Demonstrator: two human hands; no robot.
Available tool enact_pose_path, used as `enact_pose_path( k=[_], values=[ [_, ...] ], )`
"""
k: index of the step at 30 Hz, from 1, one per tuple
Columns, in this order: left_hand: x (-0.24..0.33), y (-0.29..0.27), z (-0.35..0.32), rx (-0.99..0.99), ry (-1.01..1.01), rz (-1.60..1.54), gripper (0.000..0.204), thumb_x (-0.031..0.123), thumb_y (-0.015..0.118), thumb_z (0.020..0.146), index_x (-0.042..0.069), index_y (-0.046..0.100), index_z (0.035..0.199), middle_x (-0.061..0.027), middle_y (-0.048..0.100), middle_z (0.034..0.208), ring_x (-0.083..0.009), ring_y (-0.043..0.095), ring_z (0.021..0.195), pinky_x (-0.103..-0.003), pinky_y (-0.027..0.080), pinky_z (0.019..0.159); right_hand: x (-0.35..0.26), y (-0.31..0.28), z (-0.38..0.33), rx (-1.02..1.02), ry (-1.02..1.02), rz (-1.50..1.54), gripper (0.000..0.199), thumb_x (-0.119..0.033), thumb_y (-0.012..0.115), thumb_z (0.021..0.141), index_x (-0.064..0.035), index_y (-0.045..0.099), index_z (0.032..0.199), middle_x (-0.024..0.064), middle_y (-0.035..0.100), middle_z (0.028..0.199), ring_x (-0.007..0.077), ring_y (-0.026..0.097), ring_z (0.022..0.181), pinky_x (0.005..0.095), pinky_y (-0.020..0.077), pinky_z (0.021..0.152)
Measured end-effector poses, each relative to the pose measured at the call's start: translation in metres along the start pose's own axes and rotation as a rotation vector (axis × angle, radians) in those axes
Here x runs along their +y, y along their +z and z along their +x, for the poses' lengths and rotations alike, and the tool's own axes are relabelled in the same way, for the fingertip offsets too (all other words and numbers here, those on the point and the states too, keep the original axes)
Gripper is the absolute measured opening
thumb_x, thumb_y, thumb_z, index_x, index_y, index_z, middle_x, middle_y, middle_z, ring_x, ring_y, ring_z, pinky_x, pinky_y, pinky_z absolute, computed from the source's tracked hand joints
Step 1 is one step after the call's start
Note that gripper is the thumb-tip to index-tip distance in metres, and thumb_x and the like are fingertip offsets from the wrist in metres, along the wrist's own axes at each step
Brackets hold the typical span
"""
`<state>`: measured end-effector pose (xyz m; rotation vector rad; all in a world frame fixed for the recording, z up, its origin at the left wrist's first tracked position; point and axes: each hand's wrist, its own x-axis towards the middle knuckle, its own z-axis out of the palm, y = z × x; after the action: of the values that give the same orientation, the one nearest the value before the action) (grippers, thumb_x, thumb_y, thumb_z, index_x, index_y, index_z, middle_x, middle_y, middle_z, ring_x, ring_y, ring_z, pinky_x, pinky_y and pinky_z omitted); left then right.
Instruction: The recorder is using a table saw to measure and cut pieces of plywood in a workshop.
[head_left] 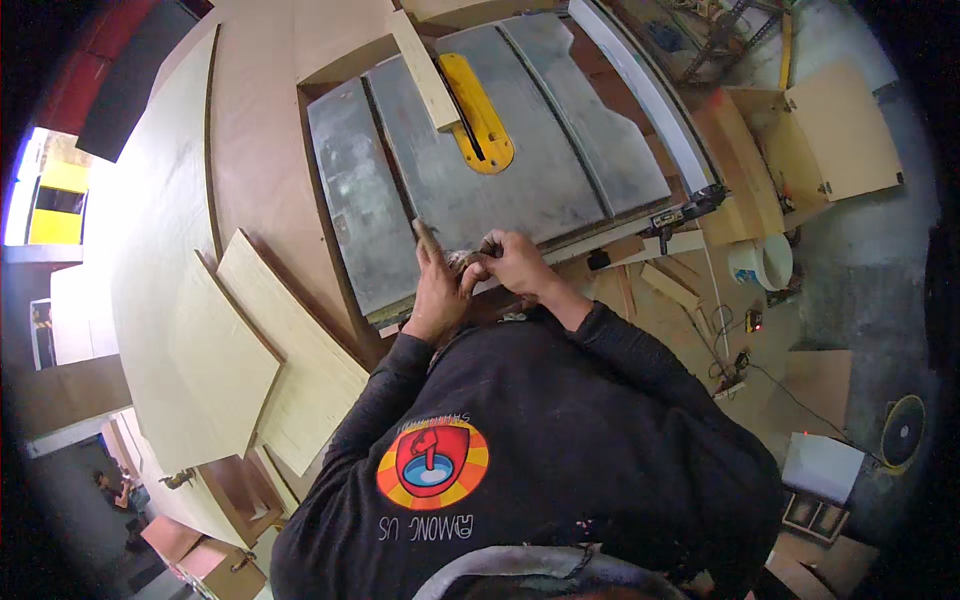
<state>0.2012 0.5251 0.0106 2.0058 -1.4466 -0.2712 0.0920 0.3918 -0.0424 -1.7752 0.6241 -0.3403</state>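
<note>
Grey workshop floor [885,255] is extending along the right of the head view, beyond a grey, slotted metal saw table [365,200]. At the table's near edge, left of its middle, the bare left hand [437,295] is gripping a small, crumpled, pale-and-dark object [463,259] between thumb and fingers, while the bare right hand [520,265] is pinching the same object with curled fingers. The object, too small to identify, is being held over the near edge. A yellow, round-ended insert plate [488,140] is sitting in the far half, and a narrow, pale wooden strip [425,70] is lying along the plate's left side, reaching across the far edge. Pale, flat wooden sheets [190,350] are resting, partly overlapping, beyond the left edge; a white plastic bucket [747,265] is standing beyond the near right corner.
</note>
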Motion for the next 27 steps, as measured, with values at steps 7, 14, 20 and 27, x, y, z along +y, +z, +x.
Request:
enact_pose_path(
  k=[7,14,20,27],
  values=[
    [0.004,0.007,-0.001,-0.052,-0.240,-0.305,0.098,0.029,0.060,0.094,-0.006,-0.016,0.145,-0.0310,0.023,0.150,-0.0417,0.049,0.122,-0.046,0.034,0.108,-0.017,-0.015,0.004,-0.088,-0.031,-0.053,0.017,-0.011,0.071,0.083,0.0025,0.061,0.088,0.0103,0.066,0.075,0.0153,0.062,0.067,0.0318,0.0507,0.063],
    [0.000,-0.005,0.014,-0.117,-0.031,-0.050,0.042,0.025,0.061,0.092,0.005,0.054,0.128,-0.0274,0.049,0.129,-0.0426,0.059,0.105,-0.046,0.047,0.091,-0.022,-0.017,0.008,-0.098,-0.048,-0.088,0.021,-0.015,0.070,0.087,0.0031,0.060,0.091,0.0111,0.066,0.076,0.0178,0.065,0.069,0.0332,0.0525,0.064],
    [-0.072,-0.035,0.018,-0.411,-0.201,0.191,0.023,0.021,0.051,0.094,0.004,0.065,0.102,-0.0211,0.065,0.092,-0.0397,0.061,0.092,-0.047,0.049,0.084,0.005,-0.079,0.021,-0.001,0.233,0.425,0.019,-0.018,0.063,0.093,0.0007,0.061,0.091,0.0068,0.063,0.074,0.0145,0.064,0.064,0.0270,0.0528,0.056],
    [-0.224,-0.129,-0.005,-0.381,-0.242,0.370,0.021,0.020,0.051,0.091,0.007,0.067,0.098,-0.0215,0.064,0.092,-0.0396,0.061,0.086,-0.049,0.049,0.079,0.083,-0.236,0.034,0.562,0.273,0.620,0.025,-0.028,0.064,0.092,-0.0033,0.064,0.097,0.0034,0.062,0.073,0.0119,0.055,0.064,0.0276,0.0436,0.055]
  ],
)
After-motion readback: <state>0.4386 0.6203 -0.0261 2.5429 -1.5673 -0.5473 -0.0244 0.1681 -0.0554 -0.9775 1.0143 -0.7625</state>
